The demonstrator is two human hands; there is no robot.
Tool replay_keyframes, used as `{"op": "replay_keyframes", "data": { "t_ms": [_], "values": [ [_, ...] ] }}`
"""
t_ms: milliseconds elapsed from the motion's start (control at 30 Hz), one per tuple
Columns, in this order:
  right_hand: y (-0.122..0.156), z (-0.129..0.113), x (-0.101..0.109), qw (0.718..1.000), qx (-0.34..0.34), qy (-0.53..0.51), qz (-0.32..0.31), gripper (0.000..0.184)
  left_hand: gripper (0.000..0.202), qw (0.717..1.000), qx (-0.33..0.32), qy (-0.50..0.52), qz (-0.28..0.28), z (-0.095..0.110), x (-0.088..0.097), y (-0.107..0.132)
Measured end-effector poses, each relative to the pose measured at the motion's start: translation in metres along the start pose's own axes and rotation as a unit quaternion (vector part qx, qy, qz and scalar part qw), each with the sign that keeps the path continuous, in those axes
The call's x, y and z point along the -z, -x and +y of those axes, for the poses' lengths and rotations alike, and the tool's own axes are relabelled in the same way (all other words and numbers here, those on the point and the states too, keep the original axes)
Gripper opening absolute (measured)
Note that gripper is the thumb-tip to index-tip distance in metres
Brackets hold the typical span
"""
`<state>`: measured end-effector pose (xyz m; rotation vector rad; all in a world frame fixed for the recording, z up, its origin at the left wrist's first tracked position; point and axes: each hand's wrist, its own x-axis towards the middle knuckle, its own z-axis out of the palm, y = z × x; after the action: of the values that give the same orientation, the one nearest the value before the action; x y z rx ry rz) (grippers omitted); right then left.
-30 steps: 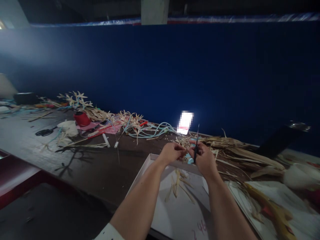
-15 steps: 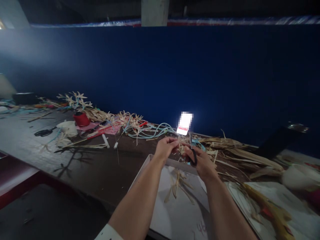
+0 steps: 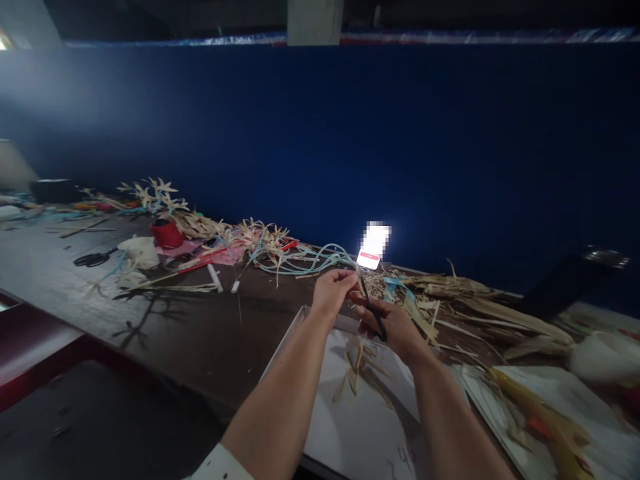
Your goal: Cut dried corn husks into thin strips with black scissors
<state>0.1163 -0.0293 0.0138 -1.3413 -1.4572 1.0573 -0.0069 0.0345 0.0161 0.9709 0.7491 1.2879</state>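
Note:
My left hand (image 3: 331,295) is closed in a pinch on a small pale strip of dried husk, mostly hidden by the fingertips. My right hand (image 3: 395,328) grips black-handled scissors (image 3: 367,300), whose blades tilt up and left to the left fingertips. Whether the blades are parted cannot be made out. Below both hands is a shallow white box (image 3: 325,427) with several dried husk pieces (image 3: 356,367) in it. Just beyond the hands, pale clippings (image 3: 395,275) litter the table by a lit phone (image 3: 371,257).
Long dried husks (image 3: 520,313) lie to the right, near a yellow object (image 3: 545,413) on white sheets. Leftward are husk flowers (image 3: 263,237), light-blue cords (image 3: 320,257), a red thread spool (image 3: 167,233), a white cup (image 3: 139,252) and other scissors (image 3: 93,258). A blue partition (image 3: 310,147) stands behind.
The scissors have swung leftward, so their blades now meet the left fingertips instead of pointing up beside the phone. My right hand has turned and opened its grip somewhat. The view shifted slightly.

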Motion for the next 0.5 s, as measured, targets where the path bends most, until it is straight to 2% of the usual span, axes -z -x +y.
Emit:
{"op": "replay_keyframes", "data": {
  "t_ms": [200, 500],
  "values": [
    [-0.0016, 0.0026, -0.0011, 1.000, -0.001, 0.006, 0.002, 0.040, 0.018, 1.000, 0.007, 0.005, 0.023, 0.0007, -0.0012, 0.0007],
    [-0.0019, 0.0009, -0.0028, 1.000, -0.001, 0.001, 0.002, 0.044, 0.014, 1.000, 0.008, 0.012, 0.016, 0.0019, -0.0028, 0.0017]
  ]
}}
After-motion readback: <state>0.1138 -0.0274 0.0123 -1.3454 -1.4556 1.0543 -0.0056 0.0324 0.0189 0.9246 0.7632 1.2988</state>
